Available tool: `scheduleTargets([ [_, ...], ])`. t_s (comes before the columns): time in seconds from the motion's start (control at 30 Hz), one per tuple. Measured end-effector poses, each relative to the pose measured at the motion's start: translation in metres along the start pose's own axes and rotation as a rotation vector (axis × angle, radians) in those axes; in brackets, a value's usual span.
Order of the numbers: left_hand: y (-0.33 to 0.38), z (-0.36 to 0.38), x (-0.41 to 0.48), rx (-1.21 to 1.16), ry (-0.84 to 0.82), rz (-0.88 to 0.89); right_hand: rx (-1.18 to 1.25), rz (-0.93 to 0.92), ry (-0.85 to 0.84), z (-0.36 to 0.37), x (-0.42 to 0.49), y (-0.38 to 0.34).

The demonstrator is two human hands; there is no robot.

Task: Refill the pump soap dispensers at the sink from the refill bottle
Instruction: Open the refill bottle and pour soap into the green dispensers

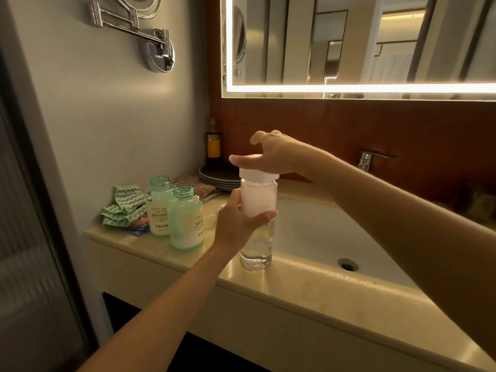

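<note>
Two uncapped bottles (185, 220) — wet beige counter (308, 289).

The left hand (236, 224) covers the middle of the clear bottle (256, 252), the right hand (271, 154) hides part of its white cap (255, 175), and the nearer green bottle (185, 224) blocks part of the farther green bottle (158, 204), whose small print is unreadable.
</note>
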State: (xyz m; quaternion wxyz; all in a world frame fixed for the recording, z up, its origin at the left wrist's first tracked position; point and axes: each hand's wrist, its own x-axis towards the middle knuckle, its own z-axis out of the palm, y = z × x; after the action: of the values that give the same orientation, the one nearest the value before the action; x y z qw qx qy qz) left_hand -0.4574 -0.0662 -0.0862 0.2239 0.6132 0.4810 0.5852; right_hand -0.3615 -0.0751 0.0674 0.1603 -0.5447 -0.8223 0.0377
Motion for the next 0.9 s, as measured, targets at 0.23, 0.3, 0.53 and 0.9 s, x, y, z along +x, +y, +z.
scheduleTargets([
  [0.23, 0.0, 0.001, 0.0, 0.011, 0.015, 0.026, 0.291, -0.052, -0.149, -0.007, -0.002, 0.006],
  [0.3, -0.001, 0.001, 0.0, 0.012, 0.012, 0.026, 0.299, -0.038, -0.14, -0.008, -0.002, 0.007],
  [0.53, -0.003, 0.0, 0.001, 0.016, 0.012, 0.031, -0.096, -0.063, 0.058, 0.005, 0.005, 0.008],
  [0.9, -0.001, 0.002, 0.0, -0.012, 0.021, 0.007, -0.033, -0.049, 0.093, 0.004, 0.0, 0.013],
])
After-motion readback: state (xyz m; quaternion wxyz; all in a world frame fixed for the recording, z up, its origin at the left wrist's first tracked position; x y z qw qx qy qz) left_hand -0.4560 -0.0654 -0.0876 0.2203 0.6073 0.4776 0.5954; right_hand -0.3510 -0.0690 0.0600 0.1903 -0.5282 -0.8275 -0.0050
